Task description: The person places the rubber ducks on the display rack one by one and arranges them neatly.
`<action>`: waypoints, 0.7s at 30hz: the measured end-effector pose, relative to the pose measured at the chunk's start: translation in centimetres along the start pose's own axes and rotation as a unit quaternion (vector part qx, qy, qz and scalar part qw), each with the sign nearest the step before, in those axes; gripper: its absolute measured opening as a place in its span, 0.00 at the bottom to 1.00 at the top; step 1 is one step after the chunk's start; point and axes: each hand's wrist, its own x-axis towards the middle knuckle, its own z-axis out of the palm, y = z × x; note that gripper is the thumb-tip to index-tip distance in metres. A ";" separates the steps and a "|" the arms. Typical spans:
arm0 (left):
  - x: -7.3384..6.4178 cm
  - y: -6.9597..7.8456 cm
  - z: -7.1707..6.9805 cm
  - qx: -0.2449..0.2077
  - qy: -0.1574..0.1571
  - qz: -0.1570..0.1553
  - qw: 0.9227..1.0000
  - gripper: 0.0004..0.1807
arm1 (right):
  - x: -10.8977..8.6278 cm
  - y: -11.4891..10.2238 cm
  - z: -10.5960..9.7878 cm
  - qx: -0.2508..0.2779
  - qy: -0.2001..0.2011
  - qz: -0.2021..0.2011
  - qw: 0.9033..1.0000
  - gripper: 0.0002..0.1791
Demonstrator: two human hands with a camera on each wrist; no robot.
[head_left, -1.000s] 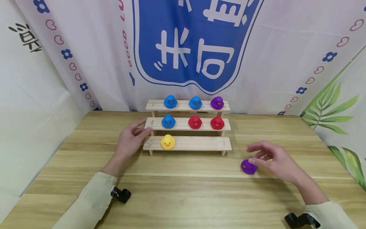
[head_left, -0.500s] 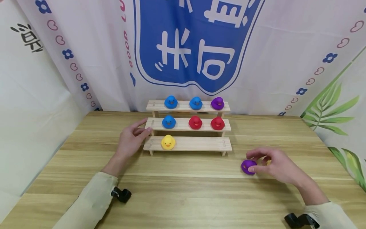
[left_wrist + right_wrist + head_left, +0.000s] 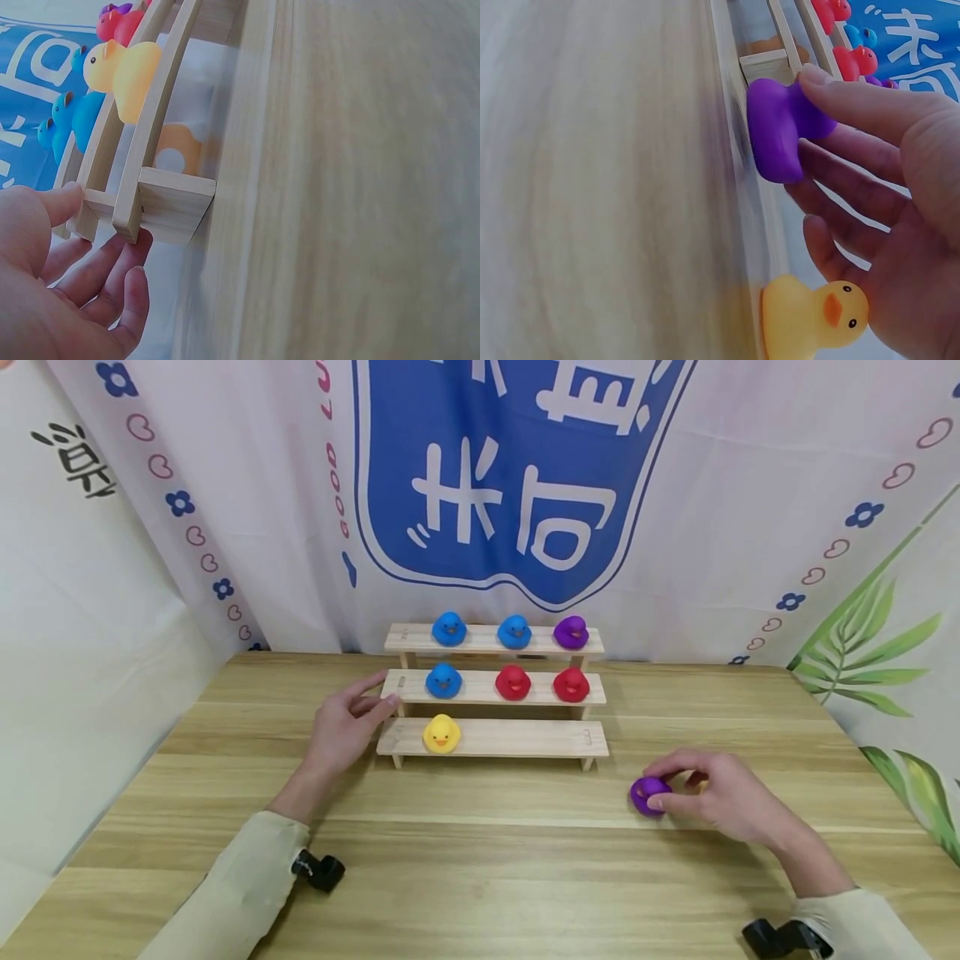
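Note:
My right hand (image 3: 723, 795) pinches a purple rubber duck (image 3: 647, 795) between thumb and fingers, low over the table to the right of the rack. Close by my right palm stands a yellow rubber duck (image 3: 799, 319), mostly hidden by the hand in the head view. My left hand (image 3: 345, 727) holds the left end of a three-step wooden display rack (image 3: 517, 739), thumb and fingers at the middle step. Its bottom step bears another yellow duck (image 3: 442, 734). On the middle step sit a blue duck (image 3: 444, 681) and two red ducks (image 3: 513, 682).
Two blue ducks (image 3: 449, 629) and a purple duck (image 3: 572, 632) stand along the top step. Behind the rack hangs a printed curtain (image 3: 712, 527) at the back edge of the wooden table (image 3: 480, 868).
My right hand has lowered onto the purple duck; its thumb and fingers have closed around it and it has shifted slightly left. My left hand stays at the rack.

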 end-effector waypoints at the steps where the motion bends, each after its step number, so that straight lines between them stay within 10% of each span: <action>1: 0.0 0.0 0.0 0.000 0.000 0.000 1.000 0.34 | 0.0 0.0 0.0 -0.001 0.003 -0.004 1.000 0.16; 21: -0.1 0.0 0.0 0.004 0.002 -0.002 1.000 0.33 | 2.0 -2.0 0.9 0.029 0.057 -0.064 0.996 0.16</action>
